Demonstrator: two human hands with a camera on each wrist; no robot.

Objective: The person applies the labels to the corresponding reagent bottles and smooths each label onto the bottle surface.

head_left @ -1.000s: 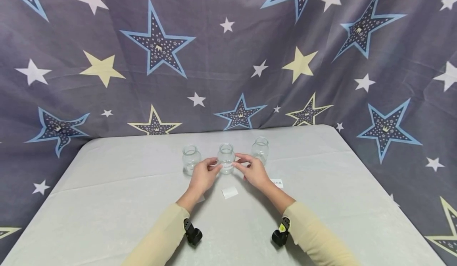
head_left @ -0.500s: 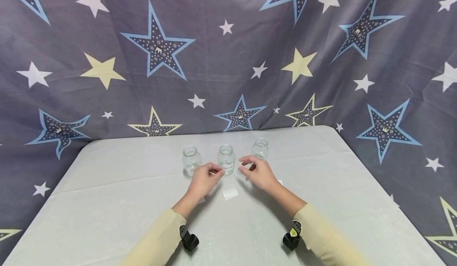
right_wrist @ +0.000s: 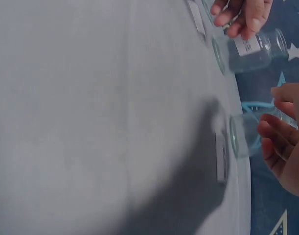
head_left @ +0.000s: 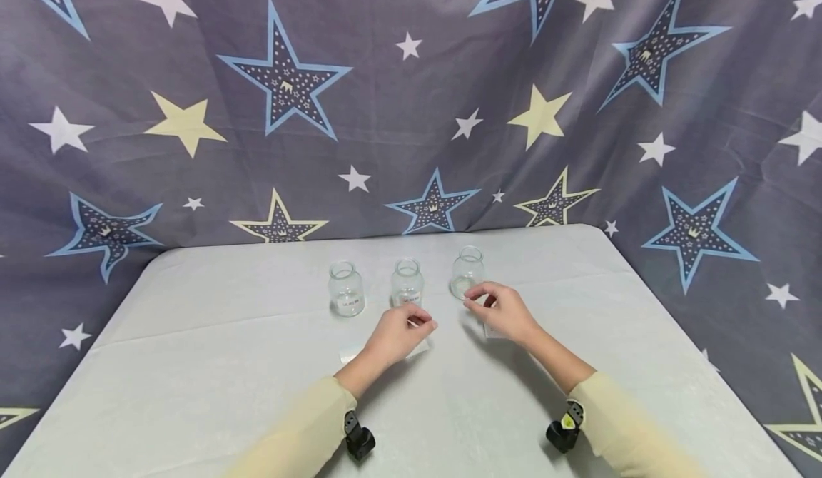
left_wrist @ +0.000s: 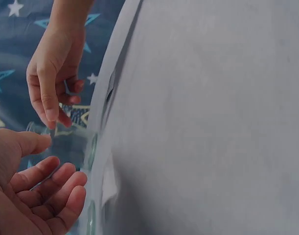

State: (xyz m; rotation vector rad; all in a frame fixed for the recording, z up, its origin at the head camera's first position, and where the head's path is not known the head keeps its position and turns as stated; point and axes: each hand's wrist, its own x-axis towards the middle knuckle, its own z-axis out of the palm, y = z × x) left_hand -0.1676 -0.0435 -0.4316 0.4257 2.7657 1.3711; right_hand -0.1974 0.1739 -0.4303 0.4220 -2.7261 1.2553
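Three clear glass jars stand upright in a row: a left jar (head_left: 347,294), a middle jar (head_left: 407,277) and a right jar (head_left: 467,271). Printed white labels show on the left and middle ones; the middle label (right_wrist: 247,45) is clearest in the right wrist view. My left hand (head_left: 396,332) hovers before the middle jar with loosely bent fingers and holds nothing. Close in front of the right jar is my right hand (head_left: 507,312), thumb and fingers apart, with nothing visible between them. Whether it touches the glass I cannot tell.
White paper pieces lie in front of the jars: one (head_left: 349,355) left of my left wrist, one (head_left: 420,348) partly behind that hand, and one (head_left: 491,332) under my right hand. The table (head_left: 193,364) has a pale cloth; a starry curtain (head_left: 366,121) hangs behind.
Both hands have let go of the middle jar. The right hand has moved right to the right jar; the left has drawn back toward me and slightly right.
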